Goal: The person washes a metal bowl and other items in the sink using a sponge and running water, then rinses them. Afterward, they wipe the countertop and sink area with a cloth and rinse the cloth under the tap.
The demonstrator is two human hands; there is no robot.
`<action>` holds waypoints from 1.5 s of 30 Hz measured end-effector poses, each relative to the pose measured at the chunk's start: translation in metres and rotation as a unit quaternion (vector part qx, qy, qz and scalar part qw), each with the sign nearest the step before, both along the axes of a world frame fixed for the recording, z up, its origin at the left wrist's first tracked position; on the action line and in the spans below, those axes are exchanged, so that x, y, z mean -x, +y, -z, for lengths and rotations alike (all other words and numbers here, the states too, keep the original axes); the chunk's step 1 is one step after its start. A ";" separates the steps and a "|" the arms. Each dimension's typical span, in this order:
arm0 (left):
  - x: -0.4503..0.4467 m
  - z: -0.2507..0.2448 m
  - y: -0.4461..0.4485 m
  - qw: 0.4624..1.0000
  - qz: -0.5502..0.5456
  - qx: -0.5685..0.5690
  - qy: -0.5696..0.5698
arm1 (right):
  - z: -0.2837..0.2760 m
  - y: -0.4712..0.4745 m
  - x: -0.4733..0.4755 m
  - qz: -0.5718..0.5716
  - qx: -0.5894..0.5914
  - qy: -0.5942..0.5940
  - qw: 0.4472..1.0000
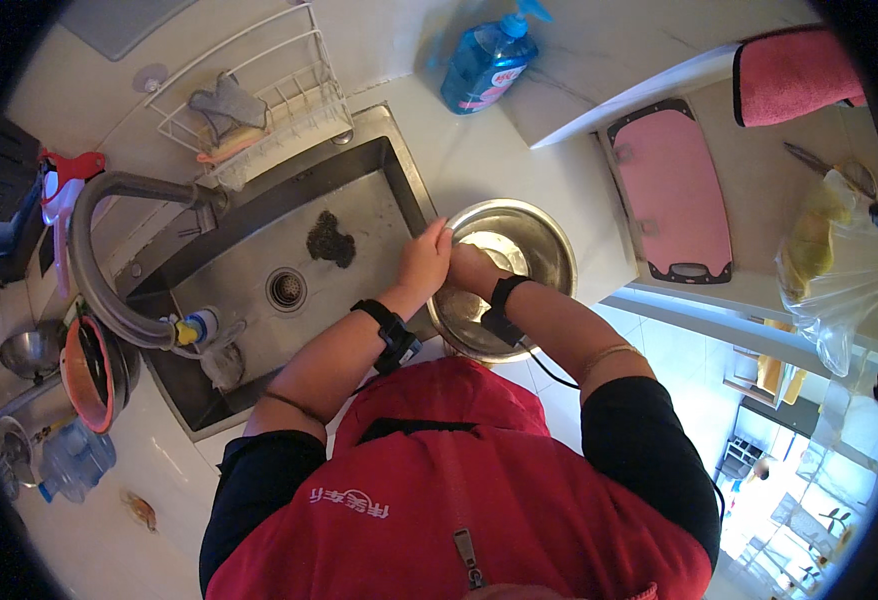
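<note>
A round stainless steel basin [559, 292] sits partly over the counter at the sink's right edge. My left hand [425, 259] grips its left rim, with the thumb up at the edge. My right hand [476, 268] is inside the basin against its left wall, close beside my left hand. Its fingers are turned away, so whether it holds anything is hidden. Left of my hands is the stainless steel sink [379, 199], where a dark scouring pad [331, 238] lies near the drain [287, 289].
A curved faucet [98, 277] arches over the sink's left side. Behind stand a wire rack [289, 112] with cloths and a blue pump bottle [488, 67]. To the right are a pink cutting board [671, 191], scissors [810, 157] and a plastic bag [829, 277] holding yellowish produce.
</note>
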State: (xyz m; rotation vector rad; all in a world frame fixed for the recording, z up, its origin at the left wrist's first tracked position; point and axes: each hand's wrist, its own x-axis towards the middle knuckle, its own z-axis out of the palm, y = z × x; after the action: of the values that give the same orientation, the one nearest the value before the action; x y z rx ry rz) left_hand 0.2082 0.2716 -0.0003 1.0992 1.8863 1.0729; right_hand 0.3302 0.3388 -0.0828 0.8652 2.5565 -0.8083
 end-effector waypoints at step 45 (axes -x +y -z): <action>-0.001 0.005 -0.002 1.000 -0.014 0.021 -0.008 | -0.087 0.043 0.009 0.239 -0.003 -0.108 0.965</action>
State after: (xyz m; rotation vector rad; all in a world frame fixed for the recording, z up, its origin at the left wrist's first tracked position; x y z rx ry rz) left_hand 0.2094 0.2701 -0.0048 1.0412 1.9083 1.0504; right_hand 0.3213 0.3816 0.0046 1.5160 2.1855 -0.7787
